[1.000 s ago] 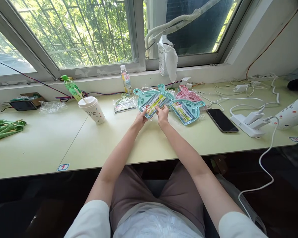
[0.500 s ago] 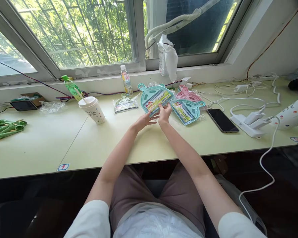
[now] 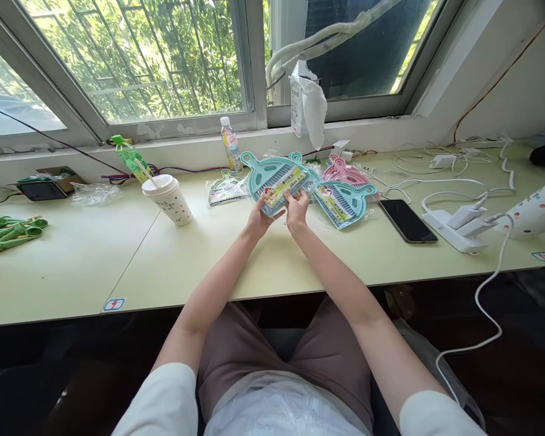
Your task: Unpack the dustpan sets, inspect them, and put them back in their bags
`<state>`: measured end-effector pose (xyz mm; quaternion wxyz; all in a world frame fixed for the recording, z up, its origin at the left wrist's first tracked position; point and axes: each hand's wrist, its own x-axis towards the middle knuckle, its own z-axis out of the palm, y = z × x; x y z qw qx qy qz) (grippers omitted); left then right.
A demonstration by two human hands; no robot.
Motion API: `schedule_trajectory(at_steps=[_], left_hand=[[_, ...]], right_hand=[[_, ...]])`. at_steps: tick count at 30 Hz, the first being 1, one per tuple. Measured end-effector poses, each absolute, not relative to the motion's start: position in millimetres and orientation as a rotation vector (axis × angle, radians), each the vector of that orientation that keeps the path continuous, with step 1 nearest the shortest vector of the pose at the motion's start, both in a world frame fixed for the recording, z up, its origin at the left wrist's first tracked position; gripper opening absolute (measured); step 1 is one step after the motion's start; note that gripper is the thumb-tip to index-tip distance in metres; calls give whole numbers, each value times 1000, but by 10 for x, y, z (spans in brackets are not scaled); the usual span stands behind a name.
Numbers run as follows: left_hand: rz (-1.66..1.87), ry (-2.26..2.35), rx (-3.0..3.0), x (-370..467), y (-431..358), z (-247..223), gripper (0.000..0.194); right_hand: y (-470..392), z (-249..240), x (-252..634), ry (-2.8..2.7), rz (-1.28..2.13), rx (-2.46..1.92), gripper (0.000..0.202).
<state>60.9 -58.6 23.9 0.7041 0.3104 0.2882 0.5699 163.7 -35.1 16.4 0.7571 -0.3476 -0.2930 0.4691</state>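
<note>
Between my two hands is a teal mini dustpan-and-brush set (image 3: pixel 272 175) in clear wrapping, with a yellow label across it. My left hand (image 3: pixel 259 220) grips its lower left edge, thumb on the front. At the lower right edge my right hand (image 3: pixel 297 209) is closed on the same set, its thumb near the label. Just right of it lies another teal set (image 3: pixel 343 203) on the table. Behind that sits a pink set (image 3: pixel 347 172). A pale green set (image 3: pixel 224 189) lies to the left, partly overlapped by the held one.
A white paper cup (image 3: pixel 168 200) with a straw stands left on the table (image 3: pixel 163 272), near a green bottle (image 3: pixel 134 160). A small bottle (image 3: pixel 231 145) stands by the window. Right are a phone (image 3: pixel 407 221) and a plugged-in power strip (image 3: pixel 454 230). Green plastic pieces (image 3: pixel 11 235) lie far left.
The held teal set has shifted slightly left. My left hand has come up around its left edge, with the thumb now on the front. My right hand keeps its grip.
</note>
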Motion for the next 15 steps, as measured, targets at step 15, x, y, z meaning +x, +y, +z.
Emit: schedule_trajectory(at_steps=[15], left_hand=[[1027,618,866,556,-548,201,38]], right_hand=[[-369,185,1659,-658,988,-753,36]])
